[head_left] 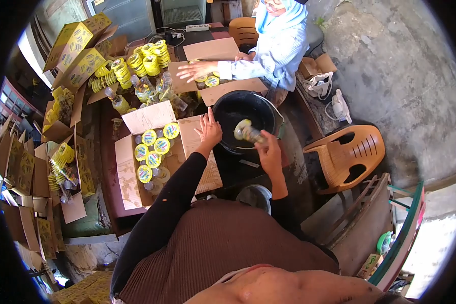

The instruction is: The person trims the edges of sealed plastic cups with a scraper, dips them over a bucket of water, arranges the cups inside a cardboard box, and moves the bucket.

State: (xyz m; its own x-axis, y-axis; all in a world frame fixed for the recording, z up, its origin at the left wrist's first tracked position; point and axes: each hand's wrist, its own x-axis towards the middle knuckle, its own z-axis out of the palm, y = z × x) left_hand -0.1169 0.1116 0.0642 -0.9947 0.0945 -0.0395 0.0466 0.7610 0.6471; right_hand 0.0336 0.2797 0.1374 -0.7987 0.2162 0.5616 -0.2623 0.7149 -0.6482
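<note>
In the head view, grips with the right hand a clear container marked with yellow, curling the fingers around its near end and tilting its far end forward and to the left of that hand. Holds it over the near right part of a round black plastic bucket with a wire handle, just ahead and left of the right hand; cannot tell whether touching the inside. Grasps nothing with the left hand: spreads its fingers, palm down, over a tan cardboard flap, just left of the bucket's rim. Has below and left of the left hand an open tan cardboard box, joined to that flap and partly filled with clear cups under round yellow printed lids. Shows beyond the left hand a second open tan cardboard box, also holding yellow-lidded cups, under a co-worker's bare hand in a striped pale sleeve. Includes, ahead and left of the left hand, loose clear plastic bottles near stacked yellow round pieces. Shows, to the right of the right hand and well apart, an orange-brown plastic chair.
</note>
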